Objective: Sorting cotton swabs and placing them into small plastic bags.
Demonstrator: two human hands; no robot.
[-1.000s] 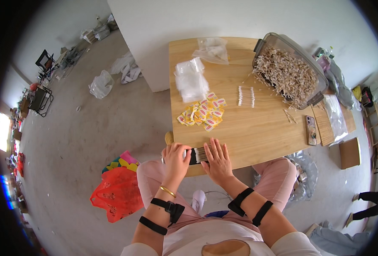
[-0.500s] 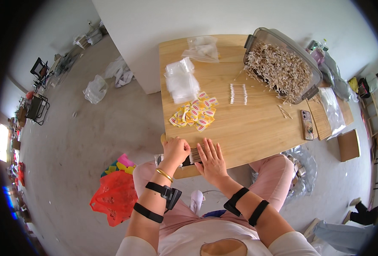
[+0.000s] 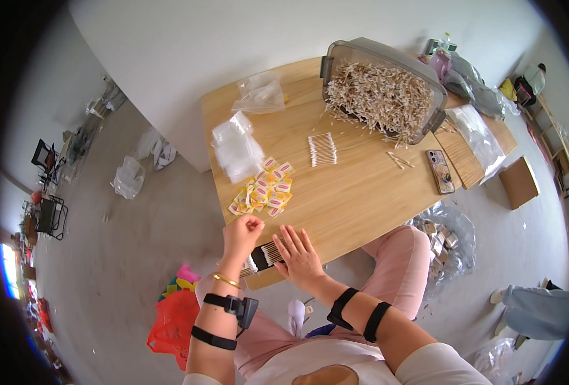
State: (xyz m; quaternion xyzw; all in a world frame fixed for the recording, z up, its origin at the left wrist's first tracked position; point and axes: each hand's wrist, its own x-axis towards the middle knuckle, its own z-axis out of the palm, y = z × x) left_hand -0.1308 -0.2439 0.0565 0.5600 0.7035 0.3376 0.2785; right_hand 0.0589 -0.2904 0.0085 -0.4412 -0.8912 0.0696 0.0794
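My right hand (image 3: 299,259) lies flat with fingers stretched, its fingertips on a row of cotton swabs (image 3: 271,253) on a narrow black holder (image 3: 261,260) at the table's near edge. Closed fingers mark my left hand (image 3: 241,236), which is just above the holder's left part; anything inside them is hidden. More white swab tips (image 3: 250,264) show below the left wrist, partly covered by it. Just beyond the left hand lies a pile of small yellow and white packets (image 3: 263,188). A separate neat row of cotton swabs (image 3: 322,149) rests mid-table.
A grey see-through bin (image 3: 435,96) tipped toward me holds a heap of loose swabs (image 3: 381,93). Clear plastic bags (image 3: 236,147) are stacked at the left. A phone (image 3: 440,172) and a few stray swabs (image 3: 400,160) lie at the right. A red bag (image 3: 172,327) hangs low left.
The whole view has shifted and tilted. My left hand has lifted off the black holder toward the packets, uncovering more of it. My right hand stays on the swabs.
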